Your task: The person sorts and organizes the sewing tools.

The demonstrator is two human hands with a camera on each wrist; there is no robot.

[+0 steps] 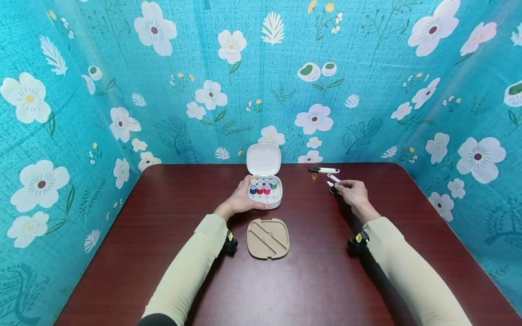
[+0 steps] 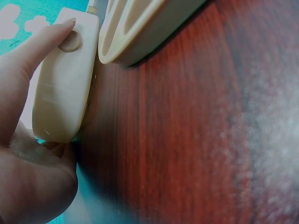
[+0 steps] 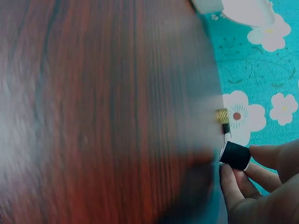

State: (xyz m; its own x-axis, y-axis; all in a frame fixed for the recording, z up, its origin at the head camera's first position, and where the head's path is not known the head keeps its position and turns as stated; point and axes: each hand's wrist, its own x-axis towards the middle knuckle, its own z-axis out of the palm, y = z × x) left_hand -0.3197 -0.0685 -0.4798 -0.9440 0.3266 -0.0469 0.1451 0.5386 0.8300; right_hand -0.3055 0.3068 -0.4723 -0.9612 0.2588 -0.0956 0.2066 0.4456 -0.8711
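Observation:
My left hand (image 1: 239,199) grips the side of an open white sewing box (image 1: 276,203) that stands near the back of the table. In the left wrist view the thumb lies by the round button (image 2: 70,42) on the box's front. Inside, several coloured thread spools (image 1: 260,189) sit on pegs, and some front pegs are bare. Over to the right, my right hand (image 1: 354,192) pinches a black thread spool (image 3: 236,155) between thumb and fingertips. From the head view I cannot tell whether the spool touches the table.
A beige grooved tray (image 1: 267,240) lies in front of the box. Beyond the right hand lie a black-and-white slim tool (image 1: 326,170), a gold thimble-like ring (image 1: 314,176) and a small white piece (image 1: 333,178). A flowered curtain (image 1: 212,127) hangs along the table's back edge.

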